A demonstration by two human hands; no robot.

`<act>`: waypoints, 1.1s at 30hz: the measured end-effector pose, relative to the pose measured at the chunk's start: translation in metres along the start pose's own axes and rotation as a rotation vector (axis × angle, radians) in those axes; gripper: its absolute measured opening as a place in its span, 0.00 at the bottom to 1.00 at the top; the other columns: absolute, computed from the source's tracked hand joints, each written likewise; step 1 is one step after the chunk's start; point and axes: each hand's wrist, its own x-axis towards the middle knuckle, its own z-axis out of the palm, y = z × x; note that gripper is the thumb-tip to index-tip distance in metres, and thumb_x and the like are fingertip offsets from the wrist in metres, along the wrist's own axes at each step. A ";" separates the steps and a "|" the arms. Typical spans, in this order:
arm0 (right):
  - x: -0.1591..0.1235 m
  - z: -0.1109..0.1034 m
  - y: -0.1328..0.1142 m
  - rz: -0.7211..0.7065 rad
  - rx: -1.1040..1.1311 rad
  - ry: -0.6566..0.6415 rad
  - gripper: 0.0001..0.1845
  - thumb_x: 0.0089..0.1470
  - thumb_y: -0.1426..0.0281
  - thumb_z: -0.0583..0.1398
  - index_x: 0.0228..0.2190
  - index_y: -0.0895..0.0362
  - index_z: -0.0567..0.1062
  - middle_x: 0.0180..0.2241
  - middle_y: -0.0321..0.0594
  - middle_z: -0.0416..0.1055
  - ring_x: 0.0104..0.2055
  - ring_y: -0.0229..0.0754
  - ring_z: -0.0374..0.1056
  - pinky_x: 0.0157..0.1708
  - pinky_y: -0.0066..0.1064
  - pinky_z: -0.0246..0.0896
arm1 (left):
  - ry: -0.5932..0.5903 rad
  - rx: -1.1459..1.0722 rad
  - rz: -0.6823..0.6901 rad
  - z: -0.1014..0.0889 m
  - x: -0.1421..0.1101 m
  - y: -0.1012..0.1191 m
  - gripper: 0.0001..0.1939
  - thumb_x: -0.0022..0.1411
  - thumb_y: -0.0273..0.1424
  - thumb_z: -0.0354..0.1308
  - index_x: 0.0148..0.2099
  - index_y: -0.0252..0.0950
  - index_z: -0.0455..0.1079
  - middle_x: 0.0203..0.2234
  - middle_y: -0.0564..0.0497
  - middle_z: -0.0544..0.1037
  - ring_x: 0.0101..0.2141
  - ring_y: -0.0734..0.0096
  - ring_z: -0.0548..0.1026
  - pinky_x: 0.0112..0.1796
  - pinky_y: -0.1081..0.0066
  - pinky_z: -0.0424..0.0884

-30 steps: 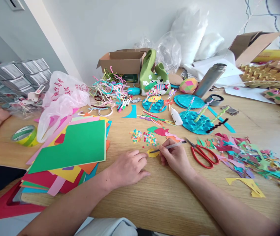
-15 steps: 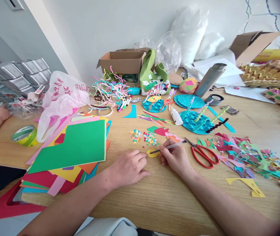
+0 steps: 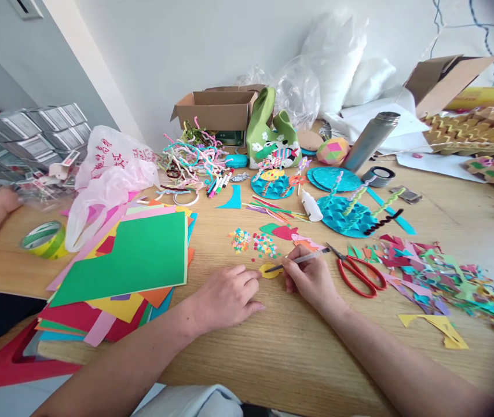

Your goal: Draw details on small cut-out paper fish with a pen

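My right hand (image 3: 310, 274) grips a pen (image 3: 303, 258) with a greyish, see-through barrel, its tip on a small yellow paper cutout (image 3: 269, 270). Resting on the table, my left hand (image 3: 229, 294) lies palm down with fingers loosely stretched, the index fingertip at the cutout's left edge. Just beyond are piles of tiny paper dots (image 3: 264, 245) and small confetti pieces (image 3: 240, 240). Red and green paper fish (image 3: 285, 232) lie past the pen. Red-handled scissors (image 3: 357, 272) rest partly open to the right of my right hand.
Coloured paper sheets (image 3: 142, 255) are stacked at left beside a tape roll (image 3: 44, 240). Paper scraps (image 3: 433, 272) cover the right side. Behind stand blue decorated discs (image 3: 346, 217), a glue bottle (image 3: 311, 206), a metal flask (image 3: 370, 142) and pipe cleaners (image 3: 192, 153). Another person's hand (image 3: 1, 200) is at far left.
My hands stay almost in place, with the pen tip still on the yellow cutout. The other person's hand at far left has shifted slightly.
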 end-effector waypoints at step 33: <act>0.000 0.000 -0.002 0.008 -0.017 0.006 0.12 0.47 0.64 0.62 0.22 0.51 0.63 0.11 0.29 0.64 0.10 0.37 0.60 0.10 0.25 0.51 | -0.009 -0.014 -0.004 0.000 0.000 -0.001 0.13 0.63 0.39 0.63 0.40 0.33 0.70 0.49 0.44 0.77 0.45 0.60 0.75 0.45 0.62 0.74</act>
